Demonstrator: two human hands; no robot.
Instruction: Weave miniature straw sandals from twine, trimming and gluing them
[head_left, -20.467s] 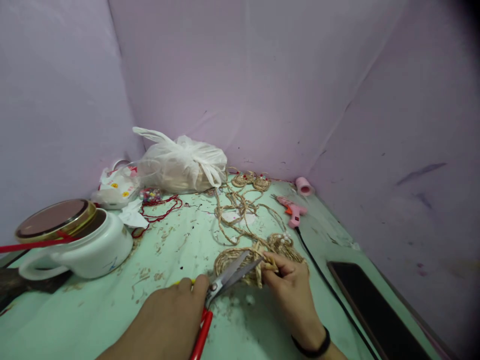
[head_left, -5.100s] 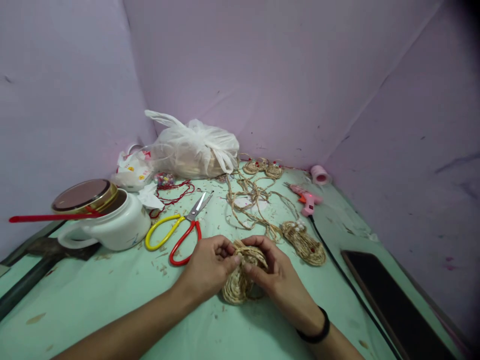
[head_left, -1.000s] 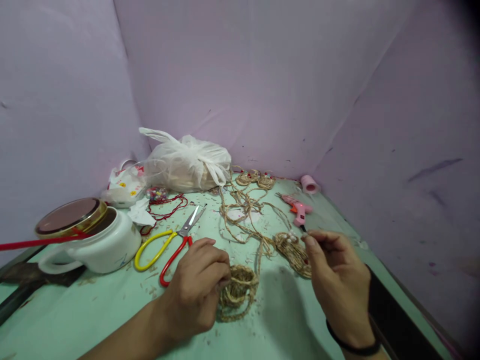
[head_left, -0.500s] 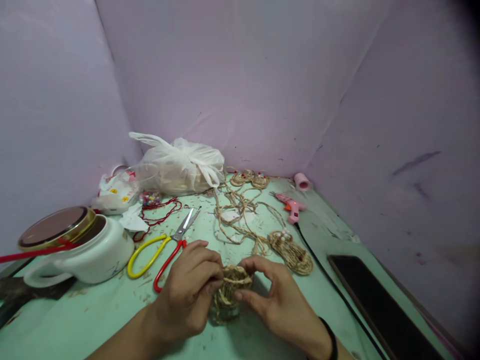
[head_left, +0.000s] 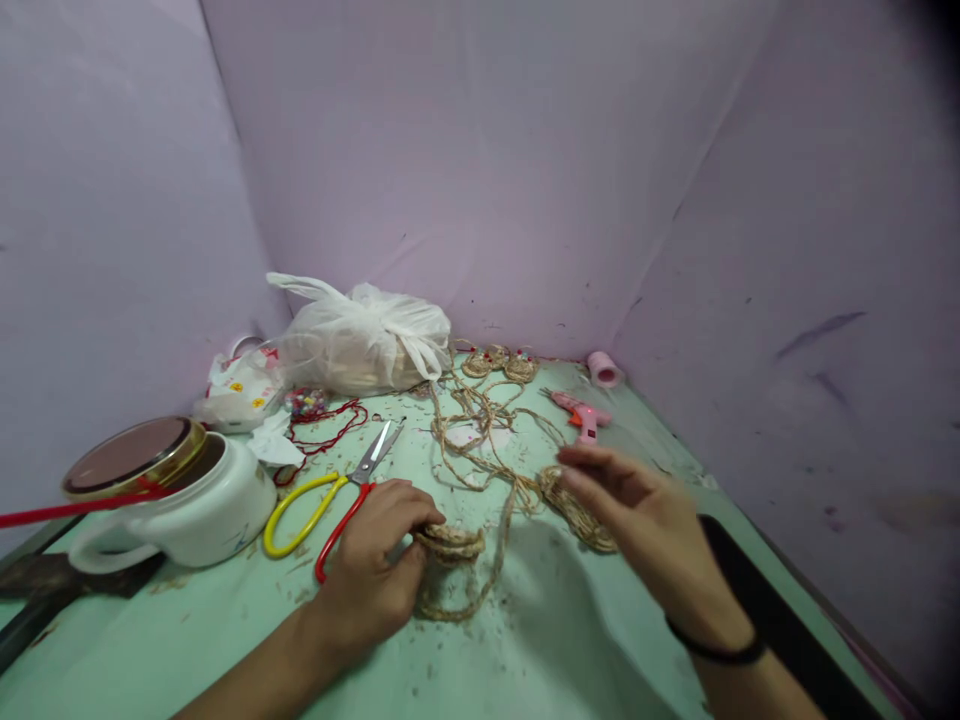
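My left hand (head_left: 386, 555) pinches a small coiled piece of jute rope (head_left: 454, 545) between thumb and fingers, low over the table. From it a rope strand (head_left: 501, 545) loops down and runs back to a loose tangle of jute rope (head_left: 480, 420). To the right, my right hand (head_left: 637, 520) is raised with thumb and fingers apart, and I see nothing in it. Behind its fingers lies a flat, sole-shaped coil of jute (head_left: 570, 510), partly covered. A pink glue gun (head_left: 581, 412) with a small red light lies just beyond that hand.
Yellow-and-red-handled scissors (head_left: 341, 490) lie spread beside my left hand. A pale teapot (head_left: 217, 510) with a gold-rimmed lid stands left. At the back are a tied white plastic bag (head_left: 367, 340), small beaded jute pieces (head_left: 499, 362) and a pink roll (head_left: 604, 370). A dark phone-like slab (head_left: 787, 620) lies right.
My right hand has let go of the jute piece and moved right and up towards the glue gun. My left hand still holds the piece, which now lies flatter.
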